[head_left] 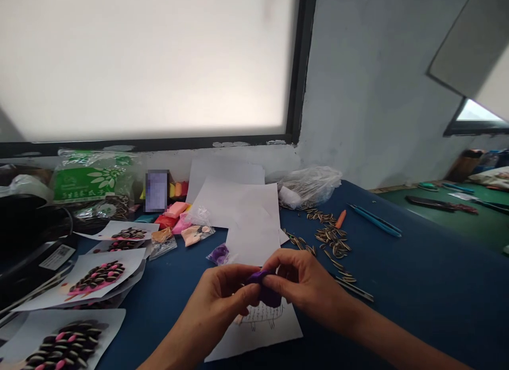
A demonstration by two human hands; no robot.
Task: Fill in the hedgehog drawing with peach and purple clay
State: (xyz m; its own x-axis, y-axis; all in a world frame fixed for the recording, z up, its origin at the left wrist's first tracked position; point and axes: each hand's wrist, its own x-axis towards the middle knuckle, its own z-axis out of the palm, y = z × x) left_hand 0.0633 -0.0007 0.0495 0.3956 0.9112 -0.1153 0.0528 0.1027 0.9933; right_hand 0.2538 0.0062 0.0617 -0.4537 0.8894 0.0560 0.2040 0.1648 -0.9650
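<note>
A lump of purple modelling clay (271,297) is pinched between my two hands, above the blue table. My left hand (222,293) grips its left side with thumb and fingers, and my right hand (304,282) grips its upper right. Beneath them lies a white sheet with a drawing (264,313), partly hidden by my hands; a rounded outline with short legs and wavy lines shows. Just beyond my hands sits a clear wrapper with more purple clay (219,254). Sunflower seeds (332,240) are scattered to the right of blank white paper (252,216).
At left are sheets bearing seed-and-clay figures (97,277). Coloured clay packs (175,211) and a green seed bag (95,174) stand behind. Blue tweezers (376,220), an orange clay piece (341,219), a metal tool (356,289) and a clear plastic bag (312,184) lie on the right.
</note>
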